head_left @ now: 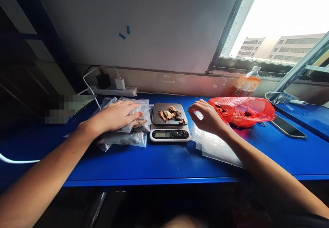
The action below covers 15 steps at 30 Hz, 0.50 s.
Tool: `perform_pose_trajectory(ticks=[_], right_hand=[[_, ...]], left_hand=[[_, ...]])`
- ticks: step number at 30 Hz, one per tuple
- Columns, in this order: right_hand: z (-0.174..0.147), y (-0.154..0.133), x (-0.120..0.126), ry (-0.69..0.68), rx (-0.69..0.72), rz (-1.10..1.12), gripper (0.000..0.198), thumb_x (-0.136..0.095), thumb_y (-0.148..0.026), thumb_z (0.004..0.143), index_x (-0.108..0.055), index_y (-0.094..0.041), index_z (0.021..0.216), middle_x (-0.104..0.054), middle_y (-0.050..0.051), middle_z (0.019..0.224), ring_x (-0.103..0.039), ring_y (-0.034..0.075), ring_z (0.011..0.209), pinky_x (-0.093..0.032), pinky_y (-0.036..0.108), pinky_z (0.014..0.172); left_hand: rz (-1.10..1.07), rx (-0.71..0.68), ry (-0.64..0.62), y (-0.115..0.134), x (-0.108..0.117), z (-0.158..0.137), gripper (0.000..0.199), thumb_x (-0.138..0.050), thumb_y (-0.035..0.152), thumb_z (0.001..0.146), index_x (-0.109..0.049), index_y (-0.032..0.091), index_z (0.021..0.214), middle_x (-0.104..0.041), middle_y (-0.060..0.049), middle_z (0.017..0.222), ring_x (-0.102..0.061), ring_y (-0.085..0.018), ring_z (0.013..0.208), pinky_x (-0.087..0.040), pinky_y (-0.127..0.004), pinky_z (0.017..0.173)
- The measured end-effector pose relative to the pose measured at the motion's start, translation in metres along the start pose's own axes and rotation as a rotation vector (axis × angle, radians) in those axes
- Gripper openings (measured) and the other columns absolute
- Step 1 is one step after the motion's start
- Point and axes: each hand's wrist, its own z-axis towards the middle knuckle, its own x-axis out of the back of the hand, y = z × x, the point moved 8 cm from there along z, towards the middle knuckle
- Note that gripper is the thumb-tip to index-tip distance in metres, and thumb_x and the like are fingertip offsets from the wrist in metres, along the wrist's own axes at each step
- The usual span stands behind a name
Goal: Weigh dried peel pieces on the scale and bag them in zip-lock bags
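Note:
On the blue desk, a kitchen scale (169, 132) carries several dried brown, curled pieces (169, 114) on its grey platform; its lit display seems to read 8.8. Left of it, my left hand (119, 114) lies flat, fingers stretched, on a pile of clear zip bags (125, 138), some with brown or pale contents. My right hand (205, 116) hovers just right of the platform, fingers loosely curled with the thumb a little apart, and nothing shows in it. Beneath its wrist lie flat clear bags (218, 147). Behind it, a red plastic bag (244, 110) gapes over dark reddish-brown pieces.
An orange-labelled bottle (248, 82) stands by the window behind the red bag. A phone (288, 127) lies at the right. Along the wall runs a power strip (128, 91) with a white charger (119, 83) and cable. The desk's front edge (164, 181) is near me.

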Motion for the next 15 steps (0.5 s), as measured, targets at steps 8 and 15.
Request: perform_pose_trajectory(ticks=[8, 15], right_hand=[[0.004, 0.011, 0.009, -0.137, -0.076, -0.092, 0.012, -0.054, -0.019, 0.088, -0.065, -0.02, 0.084, -0.07, 0.007, 0.082, -0.061, 0.019, 0.075, -0.047, 0.032, 0.069], [-0.045, 0.138, 0.105, -0.247, -0.731, -0.494, 0.02, -0.059, -0.018, 0.076, -0.052, -0.02, 0.057, -0.056, 0.005, 0.053, -0.042, 0.012, 0.048, -0.031, 0.03, 0.052]], left_hand=[[-0.008, 0.0, -0.014, 0.001, 0.0, 0.0, 0.071, -0.027, 0.057, 0.093, -0.047, 0.02, 0.149, -0.046, -0.008, 0.156, -0.041, -0.031, 0.142, -0.031, -0.045, 0.116], [-0.01, -0.009, -0.027, 0.005, 0.003, -0.001, 0.067, -0.028, 0.054, 0.096, -0.048, 0.019, 0.149, -0.046, -0.01, 0.156, -0.041, -0.032, 0.141, -0.031, -0.047, 0.115]])
